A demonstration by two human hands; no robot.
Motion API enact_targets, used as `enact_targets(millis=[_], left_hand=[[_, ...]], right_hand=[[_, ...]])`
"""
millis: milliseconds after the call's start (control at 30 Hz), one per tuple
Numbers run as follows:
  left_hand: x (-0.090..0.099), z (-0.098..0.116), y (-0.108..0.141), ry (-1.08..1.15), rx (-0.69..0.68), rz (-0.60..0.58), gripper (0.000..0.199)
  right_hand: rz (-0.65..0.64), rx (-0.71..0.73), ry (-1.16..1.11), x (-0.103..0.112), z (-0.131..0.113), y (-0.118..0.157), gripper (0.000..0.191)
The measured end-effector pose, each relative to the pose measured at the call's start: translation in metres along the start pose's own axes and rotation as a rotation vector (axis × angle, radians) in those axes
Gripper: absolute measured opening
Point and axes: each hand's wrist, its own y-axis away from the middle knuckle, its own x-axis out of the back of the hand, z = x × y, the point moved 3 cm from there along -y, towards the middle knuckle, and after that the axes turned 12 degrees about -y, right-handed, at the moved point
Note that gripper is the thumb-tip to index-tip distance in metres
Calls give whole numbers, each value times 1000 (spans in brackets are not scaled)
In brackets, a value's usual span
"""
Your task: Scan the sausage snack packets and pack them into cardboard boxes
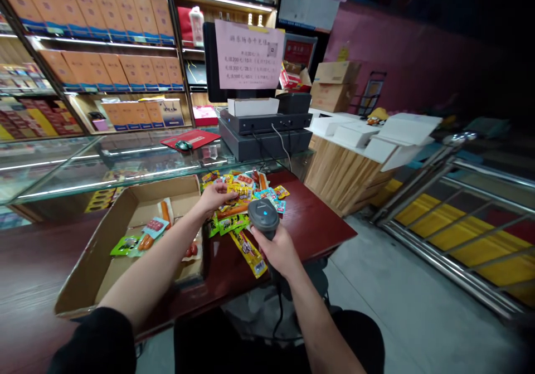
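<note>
Snack packets (244, 195) are heaped on the dark red table (317, 223), just right of an open cardboard box (104, 240) in which a few packets already lie. The far side of the heap is touched by the left hand (215, 195), its fingers curled loosely onto a yellow packet; whether it is actually pinched cannot be told. A handheld barcode scanner (263, 215) is clasped firmly by the right hand (280, 248), its head tilted toward the heap. For a clean read, one packet would best be lifted clear of the others, its barcode turned flat toward the scanner window, and the scanner held steady and close.
</note>
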Motion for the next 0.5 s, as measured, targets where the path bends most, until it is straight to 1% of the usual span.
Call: enact_targets(millis=[133, 233, 367, 500], left_hand=[[-1, -3, -1, 58, 48, -41, 52], [-2, -1, 0, 63, 62, -26, 52], [-2, 2, 2, 19, 71, -17, 47], [0, 3, 1, 4, 61, 1, 44]], right_hand=[[16, 26, 18, -2, 0, 2, 30], [12, 22, 25, -2, -3, 3, 29], [13, -6, 59, -1, -5, 3, 25], [22, 23, 72, -1, -8, 3, 27]])
